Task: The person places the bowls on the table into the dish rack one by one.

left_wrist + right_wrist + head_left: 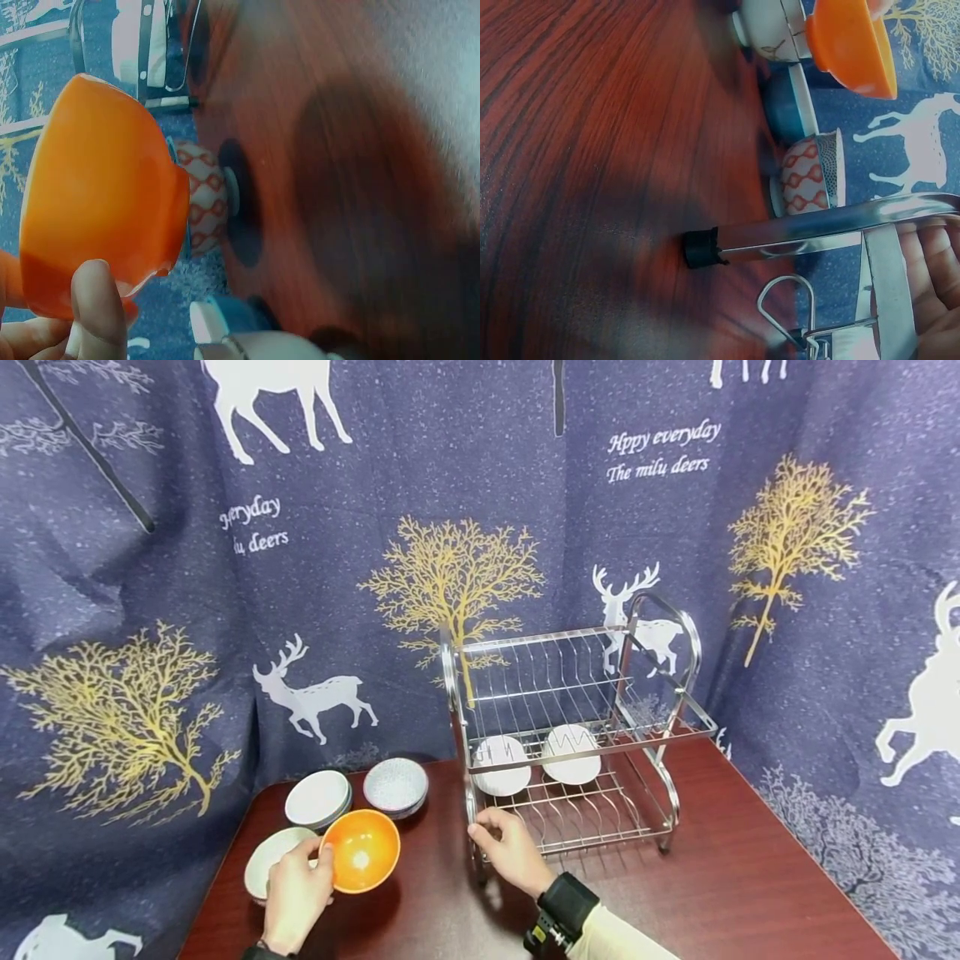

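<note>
My left hand (296,893) holds an orange bowl (363,852) by its left edge, thumb on the outside, raised over the table with its inside facing the head camera. In the left wrist view the bowl (105,195) stands tilted on its side, the thumb pressed near its foot. At the left front post of a two-tier metal dish rack (630,745), my right hand (513,852) grips the metal. The right wrist view shows its fingers (934,262) behind the post, partly hidden by it. Two white bowls (502,768) lean on the rack's lower tier.
Left of the rack, a speckled bowl (396,783) with a red-patterned outside stands beside stacked white-lined bowls (317,797). Another pale bowl (270,860) is partly covered by the left hand. A dark red table (750,843) carries everything; a deer-print cloth (480,485) hangs behind.
</note>
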`<state>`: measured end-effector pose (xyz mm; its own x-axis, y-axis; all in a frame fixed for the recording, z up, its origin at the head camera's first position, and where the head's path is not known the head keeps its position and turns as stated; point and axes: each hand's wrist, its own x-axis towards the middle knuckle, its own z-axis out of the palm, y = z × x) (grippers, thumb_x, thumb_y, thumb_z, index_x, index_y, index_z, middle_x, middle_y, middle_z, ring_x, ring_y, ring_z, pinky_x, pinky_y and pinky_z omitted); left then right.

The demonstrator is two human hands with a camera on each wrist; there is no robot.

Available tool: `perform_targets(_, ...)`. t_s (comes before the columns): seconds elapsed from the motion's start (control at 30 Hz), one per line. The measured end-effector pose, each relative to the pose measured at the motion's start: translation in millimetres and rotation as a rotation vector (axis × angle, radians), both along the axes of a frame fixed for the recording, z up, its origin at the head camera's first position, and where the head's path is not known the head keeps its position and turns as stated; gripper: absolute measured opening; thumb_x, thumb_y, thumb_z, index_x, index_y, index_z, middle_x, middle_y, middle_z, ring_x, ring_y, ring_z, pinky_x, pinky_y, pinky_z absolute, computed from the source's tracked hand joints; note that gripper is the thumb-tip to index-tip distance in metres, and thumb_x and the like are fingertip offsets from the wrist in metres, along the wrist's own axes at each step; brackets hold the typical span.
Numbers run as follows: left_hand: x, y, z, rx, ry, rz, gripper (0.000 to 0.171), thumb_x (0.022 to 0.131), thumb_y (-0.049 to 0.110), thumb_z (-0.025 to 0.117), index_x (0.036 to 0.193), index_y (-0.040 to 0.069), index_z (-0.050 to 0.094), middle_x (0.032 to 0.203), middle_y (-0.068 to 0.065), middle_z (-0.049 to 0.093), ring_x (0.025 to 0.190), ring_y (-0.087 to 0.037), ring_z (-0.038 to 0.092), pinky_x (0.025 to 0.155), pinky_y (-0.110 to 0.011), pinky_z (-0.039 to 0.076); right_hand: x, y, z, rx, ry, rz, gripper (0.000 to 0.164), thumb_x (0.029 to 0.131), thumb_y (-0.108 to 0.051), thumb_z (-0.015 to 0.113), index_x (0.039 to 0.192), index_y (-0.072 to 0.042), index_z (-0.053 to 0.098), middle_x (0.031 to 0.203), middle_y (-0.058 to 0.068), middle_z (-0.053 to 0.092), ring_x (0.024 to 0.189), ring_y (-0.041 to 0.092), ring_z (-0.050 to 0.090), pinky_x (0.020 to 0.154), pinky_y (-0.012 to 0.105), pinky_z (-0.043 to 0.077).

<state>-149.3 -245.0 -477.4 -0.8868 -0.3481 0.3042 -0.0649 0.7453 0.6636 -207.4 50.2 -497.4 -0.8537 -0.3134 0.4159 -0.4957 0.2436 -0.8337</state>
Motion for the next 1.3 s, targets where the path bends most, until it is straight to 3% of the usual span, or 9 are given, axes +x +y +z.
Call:
perform_targets(0.13, -0.4, 7.5, -5.2, 0.021, -0.013, -0.005, 0.02, 0.091, 0.01, 0.056, 0.104, -0.001, 0.068, 0.06, -0.006, 0.063, 0.032, -0.006, 0.052, 0.035, -0.022, 0.043, 1.5, -0.6, 1.4, -0.017, -0.01, -0.027, 0.004, 0.088, -0.002, 0.064, 0.091, 0.002, 0.064, 0.077, 0.009, 0.064, 0.067, 0.012, 0.055, 0.064, 0.023, 0.047)
perform_targets(0.33, 0.4, 20.1, -9.1, 0.049, -0.039, -0.031, 0.02, 0.091, 0.01, 0.058, 0.104, -0.001, 0.068, 0.052, 0.0, 0.057, 0.032, -0.007, 0.052, 0.034, -0.022, 0.042, 0.0, 0.6, -0.2, -0.071, -0.102, -0.049, 0.011, 0.086, -0.004, 0.068, 0.094, 0.002, 0.065, 0.079, 0.01, 0.067, 0.065, 0.015, 0.059, 0.061, 0.023, 0.048)
perform_targets(0.53, 1.8, 33.0, -11.0, 0.084, -0.054, -0.053, 0.019, 0.09, 0.009, 0.059, 0.104, -0.001, 0.068, 0.05, 0.001, 0.057, 0.032, -0.008, 0.051, 0.034, -0.023, 0.042, -3.2, 4.1, -2.2, -0.169, -0.193, -0.006, 0.01, 0.087, -0.006, 0.068, 0.092, 0.002, 0.063, 0.076, 0.014, 0.065, 0.061, 0.018, 0.06, 0.056, 0.024, 0.05)
perform_targets(0.7, 3.2, 42.3, -12.5, 0.114, -0.048, -0.068, 0.019, 0.09, 0.008, 0.059, 0.104, -0.001, 0.068, 0.051, 0.0, 0.058, 0.032, -0.008, 0.051, 0.033, -0.022, 0.042, -4.8, 6.6, -3.7, -0.259, -0.254, 0.042, 0.014, 0.092, -0.011, 0.064, 0.085, 0.001, 0.06, 0.071, 0.023, 0.06, 0.061, 0.03, 0.06, 0.058, 0.032, 0.052)
perform_targets(0.9, 8.7, 52.3, -8.9, 0.113, -0.015, -0.075, 0.017, 0.089, 0.007, 0.061, 0.102, 0.001, 0.069, 0.048, 0.004, 0.056, 0.031, -0.006, 0.049, 0.033, -0.022, 0.041, -5.5, 7.2, -2.2, -0.314, -0.304, 0.128, 0.016, 0.094, -0.01, 0.06, 0.092, 0.005, 0.06, 0.079, 0.033, 0.058, 0.064, 0.03, 0.06, 0.064, 0.039, 0.055)
perform_targets(1.0, 11.0, 57.1, -5.7, 0.117, -0.014, -0.08, 0.016, 0.089, 0.007, 0.061, 0.102, 0.002, 0.07, 0.05, 0.003, 0.058, 0.031, -0.006, 0.049, 0.033, -0.021, 0.041, -3.7, 7.8, 1.4, -0.314, -0.31, 0.156, 0.017, 0.094, -0.009, 0.059, 0.094, 0.008, 0.059, 0.082, 0.035, 0.057, 0.066, 0.029, 0.06, 0.066, 0.042, 0.056)
perform_targets(1.17, 15.1, 65.9, 2.3, 0.138, -0.003, -0.103, 0.016, 0.09, 0.007, 0.061, 0.102, 0.004, 0.07, 0.058, 0.001, 0.063, 0.034, -0.006, 0.052, 0.035, -0.021, 0.043, -0.7, 10.7, 8.0, -0.257, -0.292, 0.187, 0.018, 0.094, -0.009, 0.059, 0.099, 0.008, 0.059, 0.088, 0.033, 0.06, 0.072, 0.041, 0.063, 0.069, 0.049, 0.055)
perform_targets(1.3, 18.0, 73.1, 9.4, 0.105, 0.021, -0.116, 0.015, 0.089, 0.009, 0.063, 0.102, 0.008, 0.071, 0.056, 0.005, 0.06, 0.034, -0.003, 0.049, 0.038, -0.021, 0.042, -4.0, 12.8, 5.0, -0.204, -0.282, 0.233, 0.022, 0.094, -0.011, 0.06, 0.106, 0.007, 0.058, 0.093, 0.029, 0.063, 0.077, 0.047, 0.062, 0.069, 0.05, 0.054)
